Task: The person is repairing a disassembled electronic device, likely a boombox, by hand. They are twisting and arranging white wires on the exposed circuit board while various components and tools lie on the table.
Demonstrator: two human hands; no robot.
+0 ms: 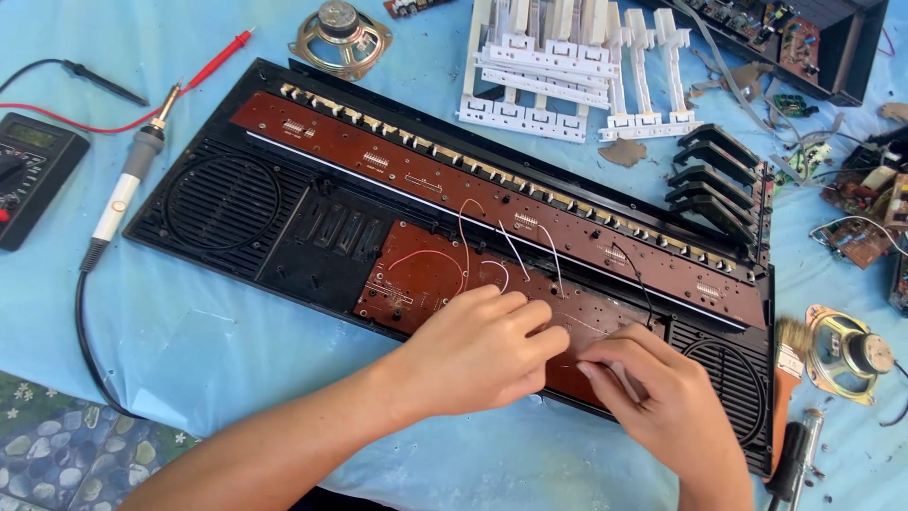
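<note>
The fingers (530, 326) of the left hand (473, 355) are curled loosely, tips pressed down on the brown circuit board (426, 274) — touching it, clasping nothing. Just right of them, the fingertips (588, 369) of the right hand (662, 397) pinch together low on the same board; whether something thin sits between them cannot be told. The two hands touch at the knuckles.

The board is reddish-brown and flat, with thin white and pink wires (468, 237) looping across it. It lies in the near half of an opened black keyboard casing (236, 203), which stretches across the middle of the blue table cover (189, 341), with round speaker grilles at its left and right ends. A longer brown strip board (492, 199) runs along the casing's far side.

Both forearms come in from the near edge, the left one slanting up from the near left, wrists bent down.

At far left lie a soldering iron (128, 180) and a black multimeter (33, 170) with red and black probes. White key sets (558, 66) lie at the far edge, black keys (714, 180) to the right — and a loose speaker (851, 352) beside a brush (790, 355) at near right.
</note>
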